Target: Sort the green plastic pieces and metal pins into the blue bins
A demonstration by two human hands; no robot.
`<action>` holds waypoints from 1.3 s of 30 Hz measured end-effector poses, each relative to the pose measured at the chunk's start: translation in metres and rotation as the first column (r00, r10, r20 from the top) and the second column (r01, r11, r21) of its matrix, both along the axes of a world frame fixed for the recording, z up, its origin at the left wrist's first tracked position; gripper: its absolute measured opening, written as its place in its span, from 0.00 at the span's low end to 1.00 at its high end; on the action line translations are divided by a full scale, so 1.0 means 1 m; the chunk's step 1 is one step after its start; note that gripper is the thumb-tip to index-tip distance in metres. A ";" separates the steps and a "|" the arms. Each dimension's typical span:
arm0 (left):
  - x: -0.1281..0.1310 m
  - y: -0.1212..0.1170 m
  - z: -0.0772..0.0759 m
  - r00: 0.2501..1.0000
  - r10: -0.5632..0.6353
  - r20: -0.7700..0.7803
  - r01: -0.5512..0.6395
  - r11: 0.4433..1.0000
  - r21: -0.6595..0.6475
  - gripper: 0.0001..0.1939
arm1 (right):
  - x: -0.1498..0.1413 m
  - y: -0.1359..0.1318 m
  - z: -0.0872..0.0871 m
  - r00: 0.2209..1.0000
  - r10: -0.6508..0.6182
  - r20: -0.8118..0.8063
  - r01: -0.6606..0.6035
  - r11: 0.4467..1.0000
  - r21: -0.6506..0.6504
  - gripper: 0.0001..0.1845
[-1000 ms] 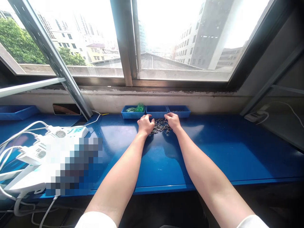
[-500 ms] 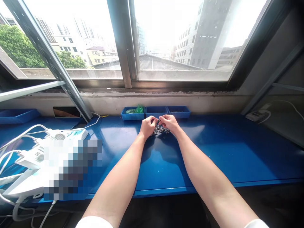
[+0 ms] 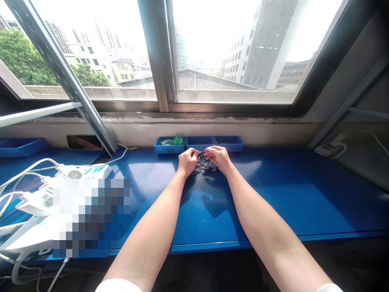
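A heap of small dark metal pins lies on the blue bench just in front of three small blue trays. My left hand rests on the heap's left side with its fingers curled inward. My right hand sits on the right side, fingers bent and pinched toward the left hand. The fingertips of both hands nearly meet over the top of the pins. What they pinch is too small to make out.
Behind the heap stand a left tray with green pieces, a middle tray and a right tray. White power strips and cables crowd the bench's left. Another blue tray sits far left; a window runs behind.
Both hands came in from the heap's outer sides toward its middle and now pinch close together over the pins. The view shifted slightly.
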State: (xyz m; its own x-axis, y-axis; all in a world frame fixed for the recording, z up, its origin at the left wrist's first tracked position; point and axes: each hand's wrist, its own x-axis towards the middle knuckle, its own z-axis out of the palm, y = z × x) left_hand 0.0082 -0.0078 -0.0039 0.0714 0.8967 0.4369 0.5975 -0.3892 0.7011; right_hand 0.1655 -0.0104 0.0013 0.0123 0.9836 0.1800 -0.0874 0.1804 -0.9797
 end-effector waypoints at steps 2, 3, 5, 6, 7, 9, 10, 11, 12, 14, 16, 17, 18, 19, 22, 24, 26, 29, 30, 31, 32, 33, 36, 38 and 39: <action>0.000 0.000 -0.001 0.999 -0.020 0.043 0.020 1.000 0.004 0.13 | 0.001 -0.001 0.001 1.000 0.019 -0.019 -0.019 1.000 -0.002 0.13; 0.000 0.000 -0.001 0.998 -0.030 0.062 0.029 1.000 0.004 0.13 | 0.001 -0.002 0.001 0.999 0.036 -0.028 -0.036 0.999 0.000 0.13; 0.000 0.000 -0.002 0.995 -0.037 0.088 0.037 0.999 0.001 0.12 | 0.002 -0.003 0.001 0.997 0.067 -0.040 -0.067 0.998 0.002 0.13; 0.000 0.000 -0.002 0.995 -0.037 0.093 0.037 0.999 -0.002 0.12 | 0.002 -0.004 0.001 0.996 0.075 -0.044 -0.075 0.997 0.003 0.14; 0.000 0.000 -0.002 0.995 -0.035 0.095 0.035 0.999 -0.005 0.12 | 0.003 -0.004 0.001 0.996 0.077 -0.045 -0.077 0.997 0.003 0.14; 0.000 0.001 -0.003 0.995 -0.037 0.095 0.038 0.999 -0.013 0.13 | 0.003 -0.004 0.000 0.997 0.068 -0.042 -0.067 0.998 0.009 0.14; 0.000 0.001 -0.003 0.995 -0.040 0.095 0.042 0.999 -0.018 0.13 | 0.003 -0.004 0.000 0.998 0.059 -0.037 -0.059 0.998 0.014 0.14; 0.000 0.001 -0.003 0.994 -0.044 0.096 0.046 0.999 -0.020 0.13 | 0.003 -0.003 -0.001 0.998 0.051 -0.026 -0.050 0.999 0.022 0.14; 0.001 0.002 -0.003 0.994 -0.045 0.099 0.047 0.999 -0.023 0.14 | 0.003 -0.003 -0.002 0.999 0.039 -0.010 -0.039 0.999 0.032 0.14; 0.001 0.002 -0.004 0.994 -0.034 0.108 0.038 0.998 -0.041 0.15 | 0.003 -0.001 -0.003 0.999 0.004 0.037 -0.006 0.998 0.063 0.15; 0.001 0.004 -0.005 0.993 -0.001 0.120 0.010 0.997 -0.077 0.16 | 0.004 0.001 -0.004 0.991 -0.080 0.103 0.069 0.992 0.105 0.16; 0.001 0.004 -0.005 0.992 0.020 0.124 -0.008 0.995 -0.096 0.17 | 0.005 0.002 -0.004 0.978 -0.152 0.145 0.134 0.983 0.126 0.17; 0.001 0.005 -0.005 0.991 0.040 0.124 -0.026 0.993 -0.112 0.18 | 0.006 0.003 -0.004 0.952 -0.239 0.193 0.214 0.966 0.142 0.17; 0.000 0.005 -0.005 0.991 0.057 0.123 -0.042 0.991 -0.123 0.18 | 0.008 0.004 -0.004 0.912 -0.330 0.243 0.299 0.941 0.156 0.18; -0.001 0.006 -0.004 0.990 0.093 0.103 -0.078 0.987 -0.142 0.17 | 0.014 0.007 -0.003 0.770 -0.513 0.379 0.485 0.857 0.174 0.19; -0.002 0.006 -0.004 0.990 0.111 0.086 -0.098 0.984 -0.148 0.16 | 0.018 0.010 -0.004 0.730 -0.555 0.399 0.533 0.828 0.176 0.21; -0.002 0.006 -0.003 0.990 0.120 0.069 -0.108 0.983 -0.148 0.15 | 0.022 0.013 -0.005 0.727 -0.563 0.393 0.547 0.821 0.163 0.26; -0.002 0.005 -0.003 0.992 0.124 0.034 -0.118 0.981 -0.155 0.14 | 0.024 0.018 -0.009 0.759 -0.530 0.380 0.523 0.842 0.131 0.36; -0.002 0.006 -0.003 0.992 0.126 0.019 -0.121 0.980 -0.157 0.14 | 0.025 0.019 -0.010 0.769 -0.518 0.374 0.510 0.851 0.128 0.38; -0.002 0.006 -0.003 0.992 0.129 0.002 -0.127 0.979 -0.159 0.14 | 0.025 0.019 -0.011 0.774 -0.511 0.374 0.500 0.856 0.133 0.39; -0.002 0.006 -0.004 0.991 0.133 -0.019 -0.134 0.979 -0.157 0.15 | 0.024 0.019 -0.012 0.772 -0.507 0.384 0.493 0.858 0.143 0.38; -0.002 0.006 -0.004 0.990 0.135 -0.047 -0.141 0.979 -0.150 0.15 | 0.024 0.018 -0.012 0.763 -0.500 0.409 0.481 0.862 0.157 0.35; -0.002 0.007 -0.008 0.973 0.125 -0.196 -0.149 0.983 -0.112 0.19 | 0.020 0.014 -0.012 0.707 -0.418 0.570 0.394 0.903 0.174 0.24; -0.002 0.006 -0.011 0.942 0.080 -0.325 -0.117 0.989 -0.095 0.24 | 0.016 0.011 -0.013 0.625 -0.326 0.709 0.313 0.937 0.155 0.21; -0.001 0.005 -0.013 0.922 0.046 -0.385 -0.089 0.992 -0.094 0.27 | 0.013 0.010 -0.013 0.567 -0.289 0.772 0.284 0.948 0.146 0.21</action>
